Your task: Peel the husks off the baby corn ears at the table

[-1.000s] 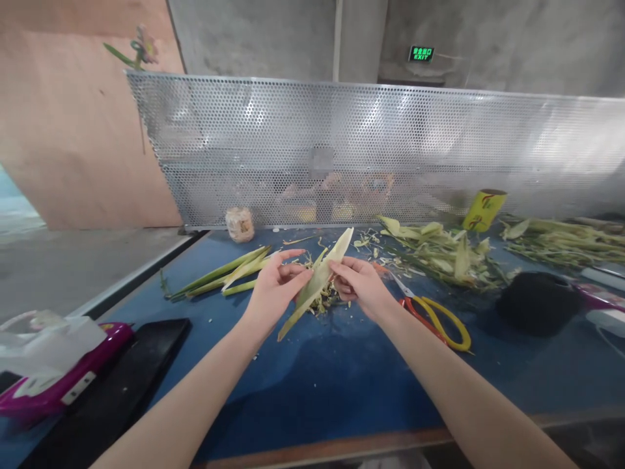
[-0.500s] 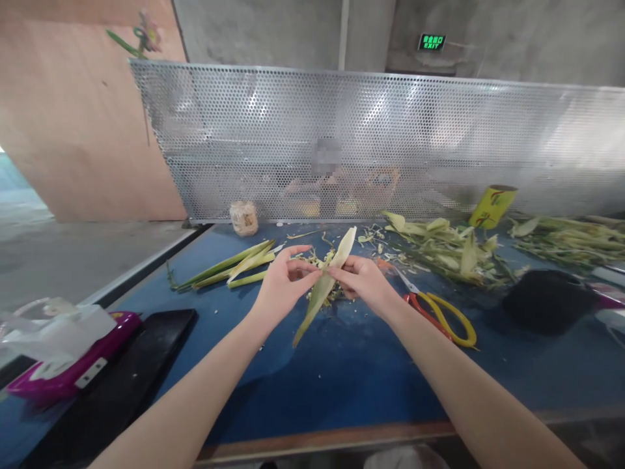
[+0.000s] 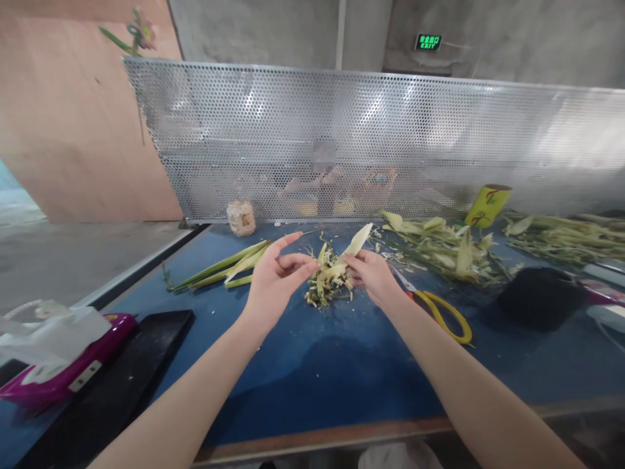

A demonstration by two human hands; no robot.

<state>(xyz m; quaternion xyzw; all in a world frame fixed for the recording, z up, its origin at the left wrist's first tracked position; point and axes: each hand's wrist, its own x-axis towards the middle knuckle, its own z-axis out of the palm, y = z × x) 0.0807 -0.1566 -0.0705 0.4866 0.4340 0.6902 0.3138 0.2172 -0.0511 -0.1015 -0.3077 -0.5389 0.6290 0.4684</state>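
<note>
A pale green corn husk (image 3: pixel 358 240) is pinched between the thumb and fingers of my right hand (image 3: pixel 375 277), with its broad end pointing up and away. My left hand (image 3: pixel 276 277) is closed at the thumb and fingertips near the husk's other end, index finger raised. Where the husk meets my left fingertips is hard to make out against the scraps. Right below both hands lies a small heap of husk scraps (image 3: pixel 325 290). Scissors with yellow and red handles (image 3: pixel 452 319) lie beside my right forearm, partly hidden by it.
Long green husk strips (image 3: pixel 219 267) lie left on the blue table (image 3: pixel 312 391). A jar (image 3: pixel 241 217) stands behind them. Husk piles (image 3: pixel 439 247), a yellow can (image 3: pixel 488 205) and a black object (image 3: pixel 540 299) are right. A perforated metal screen (image 3: pixel 293 130) borders the back.
The husk's long lower end no longer points toward me, and the scrap heap beneath shows more. My hands have moved slightly, the left a little leftward. The camera view has shifted slightly.
</note>
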